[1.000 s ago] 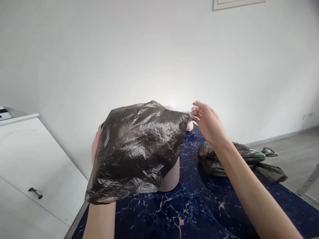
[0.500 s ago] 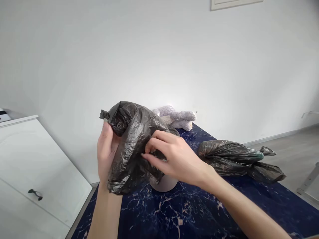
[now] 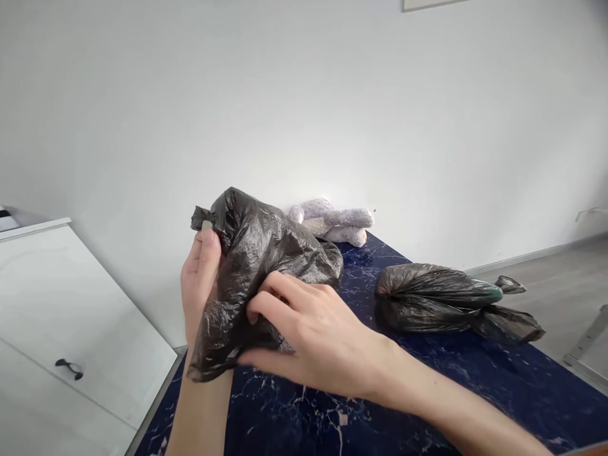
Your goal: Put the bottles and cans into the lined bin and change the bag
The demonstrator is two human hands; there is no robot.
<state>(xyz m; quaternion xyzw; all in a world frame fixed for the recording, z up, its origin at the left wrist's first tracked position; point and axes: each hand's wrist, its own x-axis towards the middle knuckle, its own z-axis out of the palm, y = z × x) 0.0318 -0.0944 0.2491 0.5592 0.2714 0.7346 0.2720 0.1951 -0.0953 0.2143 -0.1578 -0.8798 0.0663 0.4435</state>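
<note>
A crinkled black plastic bag is held up over the table, its twisted tip pointing left. My left hand is closed on the bag near that tip, thumb on top and the other fingers partly hidden behind it. Lower down, my right hand pinches a fold of the same bag between bent fingers and thumb. Loose plastic droops over my left wrist. What the bag contains or covers is hidden.
The table has a dark blue marbled top. A filled, tied black bag lies on its right side. A pale lilac plush toy rests by the wall. At left stands a white cabinet with a dark handle.
My right hand has moved down and left along the bag, with its fingers spread wider. The bag's lower fold hangs further left, and the pale round base under it is now hidden.
</note>
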